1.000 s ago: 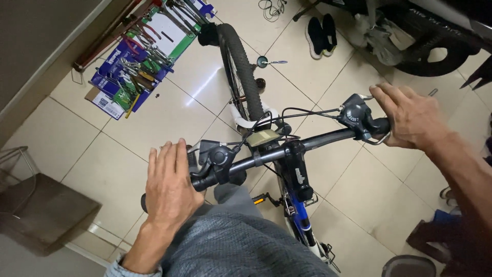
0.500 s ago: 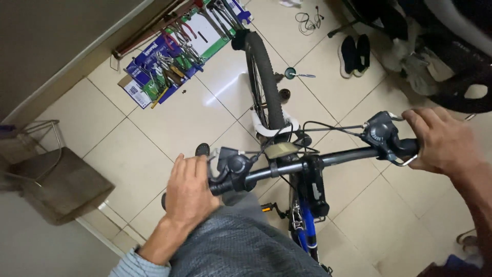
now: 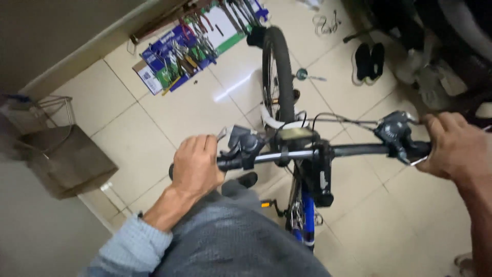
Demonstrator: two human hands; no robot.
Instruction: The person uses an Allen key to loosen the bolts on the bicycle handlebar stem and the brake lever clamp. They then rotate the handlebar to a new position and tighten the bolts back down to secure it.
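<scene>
My left hand (image 3: pixel 197 166) and right hand (image 3: pixel 453 149) both stay clenched on the handlebar (image 3: pixel 353 150) grips. The bike has rolled forward since a second ago; its front wheel (image 3: pixel 278 72) now nearly reaches the tools (image 3: pixel 197 48) ahead.

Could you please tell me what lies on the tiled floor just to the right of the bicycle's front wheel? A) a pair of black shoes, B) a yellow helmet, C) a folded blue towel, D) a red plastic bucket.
A: a pair of black shoes sits side by side on the pale tiled floor, to the right of the black front wheel of the blue bicycle.
</scene>
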